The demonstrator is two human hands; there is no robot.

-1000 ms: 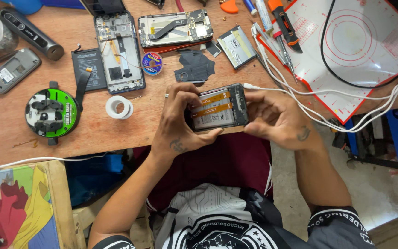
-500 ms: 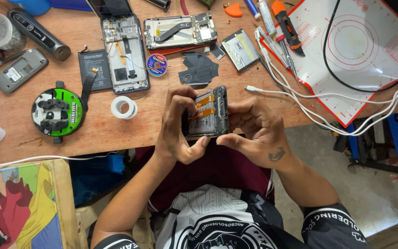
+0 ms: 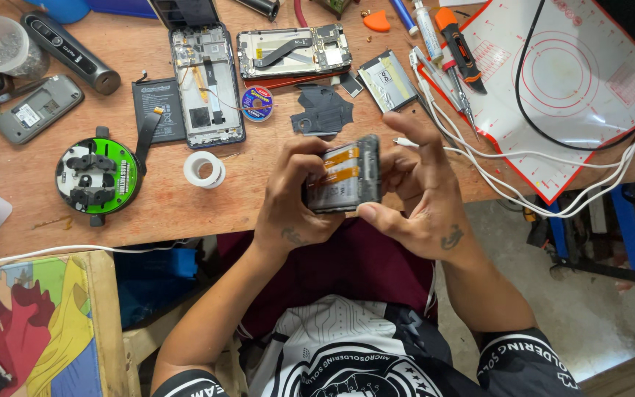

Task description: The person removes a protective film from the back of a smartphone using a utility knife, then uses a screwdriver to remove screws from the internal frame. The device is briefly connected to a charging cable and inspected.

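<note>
Both hands hold an opened phone (image 3: 347, 176) with its back cover off, just in front of the wooden workbench (image 3: 148, 213) edge. Its battery and orange flex strips face up, and the phone stands nearly upright, tilted on its long side. My left hand (image 3: 295, 195) grips its left side with the thumb on the battery. My right hand (image 3: 420, 198) cups the right edge and bottom, fingers spread above it.
On the bench lie two more opened phones (image 3: 207, 84) (image 3: 293, 50), a loose black battery (image 3: 157, 110), a tape roll (image 3: 203, 169), a green round fixture (image 3: 98, 176), a black cover piece (image 3: 321, 112), a red-edged white mat (image 3: 553, 81), white cables (image 3: 523, 158) and screwdrivers (image 3: 461, 48).
The phone was turned from lying crosswise to nearly upright in my hands, and my right hand shifted from its end to its right edge.
</note>
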